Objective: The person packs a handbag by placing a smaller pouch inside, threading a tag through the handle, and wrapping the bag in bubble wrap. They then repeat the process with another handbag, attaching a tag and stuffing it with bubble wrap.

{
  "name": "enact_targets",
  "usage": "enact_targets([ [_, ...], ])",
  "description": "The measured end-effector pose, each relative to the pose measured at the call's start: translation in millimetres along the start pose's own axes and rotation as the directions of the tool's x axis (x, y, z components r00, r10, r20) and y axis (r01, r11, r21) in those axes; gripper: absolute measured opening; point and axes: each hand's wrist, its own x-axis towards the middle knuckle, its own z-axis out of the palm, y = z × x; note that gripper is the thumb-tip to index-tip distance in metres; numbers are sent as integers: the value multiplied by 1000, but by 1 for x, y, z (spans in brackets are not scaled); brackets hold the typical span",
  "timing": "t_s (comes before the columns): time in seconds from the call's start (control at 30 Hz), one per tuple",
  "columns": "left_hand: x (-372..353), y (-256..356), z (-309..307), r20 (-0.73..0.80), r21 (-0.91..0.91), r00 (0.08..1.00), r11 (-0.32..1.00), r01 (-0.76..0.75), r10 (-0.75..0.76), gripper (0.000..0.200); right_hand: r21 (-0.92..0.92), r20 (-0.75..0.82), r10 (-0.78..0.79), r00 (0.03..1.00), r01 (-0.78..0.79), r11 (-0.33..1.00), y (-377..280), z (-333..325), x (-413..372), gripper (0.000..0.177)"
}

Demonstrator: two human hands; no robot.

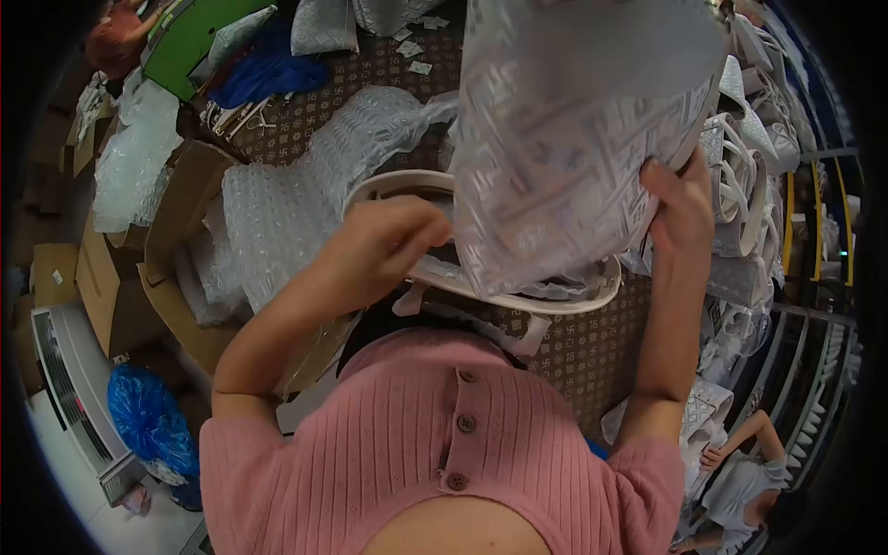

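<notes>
A large pale, shiny piece with a raised geometric pattern is held up in front of me, tilted. My right hand grips its right edge, thumb on the near face. At its lower left edge is my left hand, with fingers curled together; what they hold, if anything, is hidden. Beneath the piece lies an open white-rimmed bag with clear plastic inside and short pale straps at its near side. Bubble wrap spreads out to the left of the bag.
An open cardboard box stands at the left, near a blue plastic bag. White bags are piled at the right. Blue plastic lies at the back. Other people are at the upper left and lower right.
</notes>
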Motion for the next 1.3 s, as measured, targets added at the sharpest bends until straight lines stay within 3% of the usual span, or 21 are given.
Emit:
enact_targets([
  [0.03,4,-25,5,248,381,965,907,-177,84,22,-44,-9,36,999,-36,998,4,-1,-14,55],
  [0.07,10,-38,7,496,641,867,651,-406,53,21,-87,-22,70,997,-72,994,8,-2,-28,56],
  [0.1,17,-39,6,499,640,865,651,-408,52,21,-85,-25,71,997,-73,994,14,0,-40,56],
  [0.17,32,-39,-1,599,727,717,619,-298,-357,22,-809,7,-87,996,57,585,28,4,-59,56],
  [0.2,28,-36,-2,606,725,711,614,-310,-356,22,-828,107,30,994,73,556,42,-8,-65,56],
  [0.33,12,-19,-14,390,682,873,729,-60,-292,20,-811,310,17,951,255,527,48,-13,-79,54],
  [0.43,12,-9,-33,552,746,718,636,-197,-424,15,-879,364,86,928,311,361,48,-5,-78,55],
  [0.5,2,-8,-43,727,543,676,703,-459,-121,14,-929,369,377,849,341,140,59,10,-71,54],
  [0.6,-4,-27,-35,677,571,736,618,-540,19,9,-935,327,583,744,343,88,102,33,-64,55],
  [0.73,-14,-31,-26,620,651,778,486,-583,102,9,-939,342,378,860,294,180,115,34,-79,45],
  [0.8,-16,-29,-26,620,648,771,461,-607,145,11,-870,435,213,875,348,350,60,51,-87,42],
  [0.83,-16,-27,-25,617,644,774,473,-601,144,11,-871,435,226,872,343,351,48,55,-98,42],
  [0.9,-14,-19,-18,571,682,779,379,-626,261,16,-736,473,400,785,103,669,33,61,-122,36],
  [0.97,-8,-17,-5,602,643,730,346,-684,324,21,-780,473,581,663,7,626,87,70,-157,29],
  [1.03,-5,-23,1,628,603,676,309,-736,386,25,-873,387,264,883,258,414,179,64,-207,24],
  [1.07,-4,-33,0,678,566,659,340,-751,327,30,-875,383,270,883,253,414,197,58,-220,24],
  [1.13,-2,-37,-3,725,531,633,366,-764,272,36,-991,115,744,658,28,129,214,46,-230,29],
  [1.17,-3,-36,-5,763,536,636,436,-723,117,39,-991,117,743,659,33,127,191,44,-223,29],
  [1.2,-4,-35,-6,788,548,614,501,-670,-40,43,-970,222,819,529,33,241,150,42,-211,32],
  [1.23,-4,-35,-7,789,547,613,501,-671,-40,43,-936,326,861,390,8,351,125,37,-207,35],
  [1.3,-5,-36,-4,731,562,679,507,-653,64,51,-944,329,873,360,99,315,118,11,-228,37],
])
